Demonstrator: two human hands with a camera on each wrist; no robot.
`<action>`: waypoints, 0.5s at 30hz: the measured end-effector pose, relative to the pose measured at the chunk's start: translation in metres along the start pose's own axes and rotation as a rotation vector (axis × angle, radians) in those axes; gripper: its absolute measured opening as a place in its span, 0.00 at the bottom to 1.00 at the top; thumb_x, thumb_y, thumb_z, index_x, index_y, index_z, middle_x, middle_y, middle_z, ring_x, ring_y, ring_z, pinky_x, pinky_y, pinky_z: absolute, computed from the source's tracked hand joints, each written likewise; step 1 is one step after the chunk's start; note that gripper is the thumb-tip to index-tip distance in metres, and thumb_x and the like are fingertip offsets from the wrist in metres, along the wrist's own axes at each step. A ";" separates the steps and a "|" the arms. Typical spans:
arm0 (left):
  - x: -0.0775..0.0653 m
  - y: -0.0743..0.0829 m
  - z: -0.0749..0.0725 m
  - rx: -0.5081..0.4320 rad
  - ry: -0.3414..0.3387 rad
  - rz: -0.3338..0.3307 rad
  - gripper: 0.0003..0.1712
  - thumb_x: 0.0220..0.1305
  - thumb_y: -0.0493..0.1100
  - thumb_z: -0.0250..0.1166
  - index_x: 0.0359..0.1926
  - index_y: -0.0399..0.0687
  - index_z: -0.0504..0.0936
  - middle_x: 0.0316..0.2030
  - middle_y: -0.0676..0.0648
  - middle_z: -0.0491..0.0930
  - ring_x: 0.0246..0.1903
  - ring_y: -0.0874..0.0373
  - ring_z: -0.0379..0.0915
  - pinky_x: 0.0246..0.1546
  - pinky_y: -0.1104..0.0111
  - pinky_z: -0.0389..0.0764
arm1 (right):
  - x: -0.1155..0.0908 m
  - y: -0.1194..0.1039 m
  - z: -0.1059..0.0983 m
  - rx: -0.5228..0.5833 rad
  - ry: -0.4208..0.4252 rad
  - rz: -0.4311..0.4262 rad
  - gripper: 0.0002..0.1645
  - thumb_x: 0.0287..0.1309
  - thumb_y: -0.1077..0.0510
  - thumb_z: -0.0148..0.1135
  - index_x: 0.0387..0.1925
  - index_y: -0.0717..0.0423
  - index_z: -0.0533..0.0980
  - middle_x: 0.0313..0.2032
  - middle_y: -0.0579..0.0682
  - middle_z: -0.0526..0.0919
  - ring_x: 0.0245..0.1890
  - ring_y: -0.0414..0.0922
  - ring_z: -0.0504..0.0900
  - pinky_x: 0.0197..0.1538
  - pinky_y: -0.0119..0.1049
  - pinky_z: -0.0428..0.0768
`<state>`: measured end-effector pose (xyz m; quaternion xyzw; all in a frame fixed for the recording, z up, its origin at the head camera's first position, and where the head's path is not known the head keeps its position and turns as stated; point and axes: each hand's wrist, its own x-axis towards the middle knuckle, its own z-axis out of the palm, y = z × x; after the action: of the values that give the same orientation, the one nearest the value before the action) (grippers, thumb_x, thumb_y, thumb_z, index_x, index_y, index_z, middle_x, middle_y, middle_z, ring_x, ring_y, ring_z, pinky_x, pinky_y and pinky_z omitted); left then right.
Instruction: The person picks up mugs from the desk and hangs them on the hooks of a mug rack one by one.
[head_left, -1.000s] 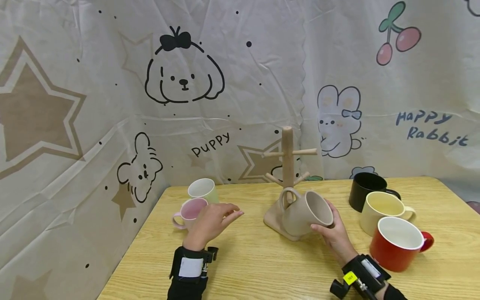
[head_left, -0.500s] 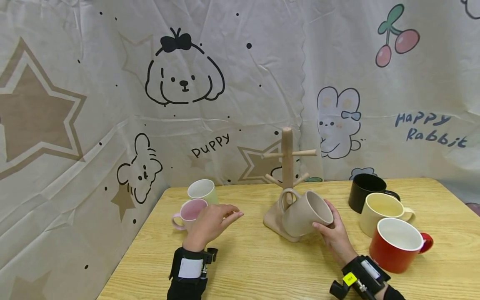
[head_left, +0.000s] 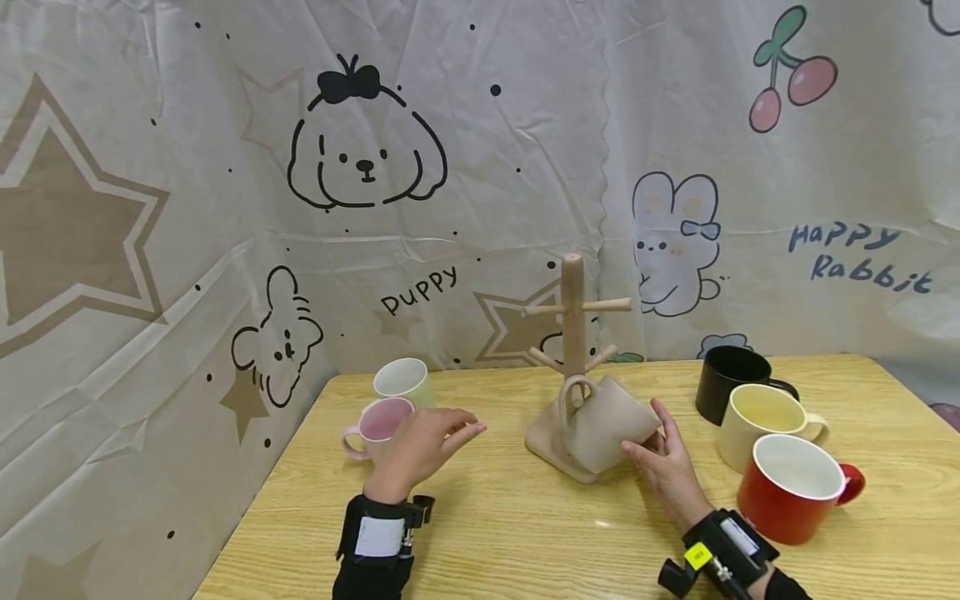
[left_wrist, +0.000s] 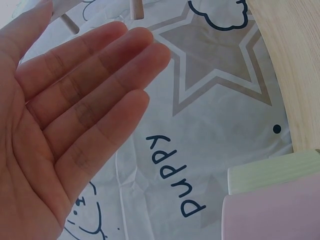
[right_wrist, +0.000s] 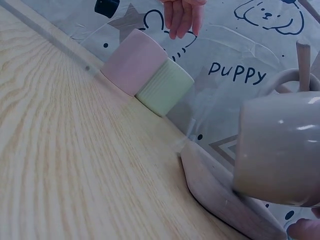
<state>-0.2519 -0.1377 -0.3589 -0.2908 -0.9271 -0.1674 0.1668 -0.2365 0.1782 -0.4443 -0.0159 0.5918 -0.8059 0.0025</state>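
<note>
Tilted beige mug just beside parted right fingers, ungripped; left fingers extended, holding nothing.

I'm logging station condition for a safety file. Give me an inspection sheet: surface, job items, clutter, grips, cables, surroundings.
Surface: light wood-grain tabletop, no spill made out.
Job items: glossy beige mug, tilted, its handle apparently hooked on the upright pale wooden peg rack.
Clutter: black cylindrical mug, yellow mug, red white-lined mug on the right; pink mug, ribbed pale-green mug on the left.
Left grip: bare hand, fingers extended, holding nothing.
Right grip: bare hand beside the glossy beige mug, not closed round it; contact unclear.
Cables: nothing seen.
Surroundings: wrinkled pale backdrop printed with cartoons.
</note>
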 end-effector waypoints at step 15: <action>0.000 -0.001 -0.001 0.008 -0.010 -0.016 0.16 0.63 0.55 0.56 0.37 0.52 0.85 0.33 0.54 0.85 0.32 0.63 0.80 0.34 0.70 0.79 | -0.007 -0.030 0.000 -0.084 0.060 -0.138 0.42 0.67 0.50 0.46 0.71 0.48 0.34 0.72 0.56 0.39 0.72 0.55 0.40 0.71 0.54 0.41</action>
<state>-0.2522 -0.1390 -0.3585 -0.2834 -0.9310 -0.1637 0.1620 -0.2294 0.1875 -0.4157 -0.0326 0.6222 -0.7789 -0.0715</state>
